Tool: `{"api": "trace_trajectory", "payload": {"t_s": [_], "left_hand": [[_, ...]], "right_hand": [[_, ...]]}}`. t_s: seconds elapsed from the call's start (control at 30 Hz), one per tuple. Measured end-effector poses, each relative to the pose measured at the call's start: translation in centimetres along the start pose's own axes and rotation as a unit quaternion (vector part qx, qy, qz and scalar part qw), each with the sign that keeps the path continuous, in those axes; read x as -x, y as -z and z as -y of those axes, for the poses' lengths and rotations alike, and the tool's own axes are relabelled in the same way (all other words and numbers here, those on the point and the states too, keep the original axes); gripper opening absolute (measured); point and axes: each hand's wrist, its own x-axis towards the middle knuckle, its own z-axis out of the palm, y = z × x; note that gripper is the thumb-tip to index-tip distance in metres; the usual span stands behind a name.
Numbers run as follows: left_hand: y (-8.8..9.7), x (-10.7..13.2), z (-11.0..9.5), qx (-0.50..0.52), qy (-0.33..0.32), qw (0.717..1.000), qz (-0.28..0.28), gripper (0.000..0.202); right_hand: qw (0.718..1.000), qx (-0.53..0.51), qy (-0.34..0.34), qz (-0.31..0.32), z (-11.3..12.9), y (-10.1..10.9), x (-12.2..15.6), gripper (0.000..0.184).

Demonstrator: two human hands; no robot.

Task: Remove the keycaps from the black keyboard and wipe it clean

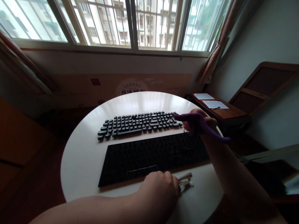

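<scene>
A bare black keyboard base (149,155) lies on the round white table (81,155). Behind it the loose black keycaps (140,123) sit laid out in rows. My right hand (201,123) is closed around a purple tool (201,124), whose tip reaches the right end of the keycap rows. My left hand (158,189) rests at the table's front edge, fingers curled onto a small metal keycap puller (185,182) that lies just in front of the base.
A low wooden side table (221,113) with papers (211,101) and a pen stands to the right, a framed wooden panel (263,85) leaning on the wall beside it. Windows (130,25) and a curtain (217,49) are behind. Dark floor surrounds the table.
</scene>
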Motion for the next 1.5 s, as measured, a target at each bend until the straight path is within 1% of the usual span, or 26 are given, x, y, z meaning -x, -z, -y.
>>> {"api": "trace_trajectory", "payload": {"t_s": [0.07,0.13,0.17,0.2,0.23,0.3,0.33,0.37,0.4,0.43,0.47,0.5,0.53,0.63,0.7,0.77,0.8,0.87,0.93,1.03,1.1,1.17,1.27,1.37,1.43,1.5], "left_hand": [[0.2,0.3,0.0,-0.003,-0.010,0.999,-0.031,0.010],[1.0,0.7,0.4,-0.004,-0.016,0.997,-0.079,0.013],[1.7,1.0,0.8,-0.003,-0.019,0.994,-0.110,0.017],[2.4,1.2,1.2,-0.005,-0.008,0.989,-0.150,0.019],[3.2,1.4,1.9,-0.001,0.009,0.982,-0.190,0.018],[4.6,1.7,3.5,0.011,0.043,0.954,-0.296,0.014],[5.1,1.8,4.5,0.015,0.052,0.936,-0.347,0.016],[5.4,1.7,5.5,0.016,0.063,0.915,-0.398,0.026],[5.5,1.5,6.5,0.016,0.078,0.897,-0.436,0.035],[5.5,1.3,7.5,0.018,0.088,0.883,-0.461,0.043],[5.3,1.0,8.3,0.026,0.089,0.877,-0.472,0.048],[5.1,0.7,9.1,0.047,0.082,0.877,-0.470,0.050],[4.8,0.3,9.8,0.082,0.074,0.875,-0.472,0.048],[4.2,-0.7,11.2,0.204,0.043,0.860,-0.466,0.020],[4.0,-1.1,11.7,0.282,0.032,0.839,-0.464,0.013],[3.8,-1.3,11.9,0.356,0.026,0.813,-0.460,0.015],[3.8,-1.3,12.0,0.387,0.020,0.802,-0.455,0.020],[3.7,-1.3,11.9,0.430,0.004,0.787,-0.443,0.032],[3.6,-1.2,11.8,0.466,-0.017,0.773,-0.431,0.039],[3.7,-1.1,11.7,0.525,-0.038,0.740,-0.418,0.033],[3.8,-1.2,11.6,0.560,-0.032,0.716,-0.415,0.023],[4.0,-1.4,11.6,0.594,-0.009,0.689,-0.416,0.017],[4.2,-1.5,11.6,0.639,0.029,0.646,-0.416,0.025],[4.3,-1.5,11.9,0.661,0.061,0.614,-0.426,0.034],[4.4,-1.4,12.1,0.670,0.081,0.600,-0.429,0.037],[4.5,-1.3,12.2,0.675,0.096,0.595,-0.425,0.039]], "right_hand": [[0.999,-0.036,0.014,0.033,0.1,-0.7,0.0,0.039],[0.997,-0.059,0.013,0.052,0.3,-1.6,0.0,0.032],[0.996,-0.065,0.006,0.053,0.5,-2.0,0.0,0.030],[0.996,-0.069,-0.003,0.048,0.6,-2.5,0.0,0.028],[0.997,-0.071,-0.013,0.040,0.6,-2.9,0.0,0.027],[0.997,-0.067,-0.029,0.037,0.6,-3.5,-0.2,0.024],[0.996,-0.061,-0.035,0.047,0.5,-3.7,-0.3,0.022],[0.996,-0.052,-0.040,0.065,0.4,-3.9,-0.4,0.021],[0.994,-0.042,-0.045,0.086,0.3,-4.0,-0.6,0.020],[0.992,-0.036,-0.050,0.106,0.1,-4.1,-0.7,0.019],[0.990,-0.037,-0.054,0.122,0.0,-4.2,-0.8,0.019],[0.989,-0.043,-0.056,0.133,-0.2,-4.3,-0.9,0.019],[0.987,-0.054,-0.055,0.142,-0.4,-4.4,-0.9,0.020],[0.982,-0.091,-0.054,0.156,-1.0,-4.6,-1.0,0.023],[0.981,-0.102,-0.066,0.154,-1.3,-4.7,-1.1,0.023],[0.979,-0.106,-0.085,0.150,-1.5,-4.8,-1.2,0.023],[0.978,-0.109,-0.096,0.147,-1.6,-4.9,-1.3,0.023],[0.977,-0.119,-0.112,0.138,-1.7,-5.1,-1.4,0.024],[0.977,-0.129,-0.120,0.123,-1.7,-5.3,-1.5,0.024],[0.975,-0.147,-0.126,0.112,-1.7,-5.6,-1.6,0.024],[0.973,-0.156,-0.126,0.113,-1.7,-5.8,-1.6,0.024],[0.973,-0.152,-0.125,0.120,-1.7,-5.9,-1.7,0.027],[0.978,-0.114,-0.129,0.120,-1.8,-6.0,-1.7,0.029],[0.988,-0.052,-0.124,0.078,-2.1,-6.0,-1.9,0.032],[0.992,-0.025,-0.110,0.059,-2.2,-6.0,-2.0,0.041],[0.993,0.001,-0.094,0.066,-2.2,-6.2,-2.1,0.046]]}}
